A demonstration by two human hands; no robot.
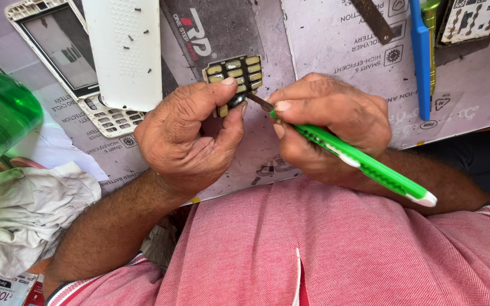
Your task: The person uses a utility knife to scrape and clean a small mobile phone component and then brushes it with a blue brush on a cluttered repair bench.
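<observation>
My left hand (pixel 185 136) pinches a small keypad circuit board (pixel 235 73) between thumb and forefinger, holding it up just above the tabletop (pixel 336 45), its rows of pale contact pads facing me. The lower part of the board is hidden behind my thumb. My right hand (pixel 327 122) is closed around a green craft knife (pixel 364 161) with a white end cap, gripped like a pen, the handle running back over my wrist. Its narrow metal blade (pixel 259 102) points left and meets the lower edge of the board, right beside my left thumb; whether the tip is actually under a part there I cannot tell, since my fingers crowd the spot.

Both hands hover close together over my pink-red striped shirt (pixel 324 249). On the tabletop, which is covered with printed sheets, a white phone back cover (pixel 123 51) lies to the upper left, overlapping a white phone front frame (pixel 58 45) with a screen and keypad openings. A green translucent bottle (pixel 1 113) stands at the far left above a crumpled white cloth (pixel 26 209). At the upper right lie a blue tool handle (pixel 421 56) and another circuit board (pixel 472 20).
</observation>
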